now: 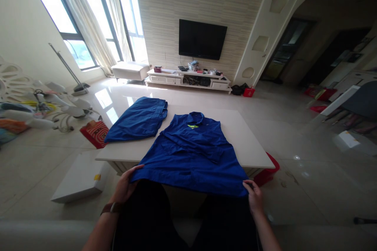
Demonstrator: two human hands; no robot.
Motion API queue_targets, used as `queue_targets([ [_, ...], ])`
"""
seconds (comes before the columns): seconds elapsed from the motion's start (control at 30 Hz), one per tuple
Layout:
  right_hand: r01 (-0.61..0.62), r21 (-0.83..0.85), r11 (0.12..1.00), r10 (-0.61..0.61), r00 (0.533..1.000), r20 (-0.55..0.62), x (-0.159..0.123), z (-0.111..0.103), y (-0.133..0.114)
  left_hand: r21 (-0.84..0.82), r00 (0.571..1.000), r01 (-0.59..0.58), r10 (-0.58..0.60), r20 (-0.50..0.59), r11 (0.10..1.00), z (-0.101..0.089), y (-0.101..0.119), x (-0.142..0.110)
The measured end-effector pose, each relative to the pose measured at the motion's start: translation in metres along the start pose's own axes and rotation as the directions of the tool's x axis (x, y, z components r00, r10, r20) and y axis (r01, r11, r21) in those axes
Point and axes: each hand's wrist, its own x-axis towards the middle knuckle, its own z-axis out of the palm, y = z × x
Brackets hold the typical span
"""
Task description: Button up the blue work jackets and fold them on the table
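A blue work shirt (188, 160) lies spread on the pale table (250, 145), collar at the far end and sleeves folded across its front. Its hem hangs over the near edge toward my lap. My left hand (129, 182) grips the hem's left corner, thumb on top of the cloth. At the right corner, my right hand (253, 193) pinches the hem between thumb and fingers. Beside the shirt, on the table's left part, rests a folded blue garment (140, 119), which neither hand touches.
A white box (78, 178) stands on the floor left of the table. A red bag (94, 133) is by the table's left end, and a red stool-like object (268, 168) by its right. Beyond are a low TV cabinet (165, 79) and a television (202, 39).
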Motion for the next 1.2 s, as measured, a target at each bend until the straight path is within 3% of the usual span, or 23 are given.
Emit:
queue_targets([
  [0.4,-0.030,0.029,0.999,0.030,1.000,0.001,-0.002,0.001,-0.002,-0.105,0.999,0.034,-0.034,0.004,0.994,-0.001,-0.005,0.005],
  [0.77,-0.019,0.026,0.999,0.019,1.000,0.005,-0.002,0.001,-0.002,-0.013,1.000,0.029,-0.029,-0.004,0.999,0.002,0.002,0.000],
  [1.03,-0.011,0.007,1.000,0.011,1.000,0.006,0.001,0.000,0.002,0.120,0.996,-0.074,0.079,-0.038,0.990,0.004,0.005,-0.007],
  [1.2,-0.025,0.029,0.999,0.025,1.000,0.004,0.001,0.000,0.003,0.070,0.998,-0.041,0.044,-0.040,0.997,0.004,0.005,-0.004],
])
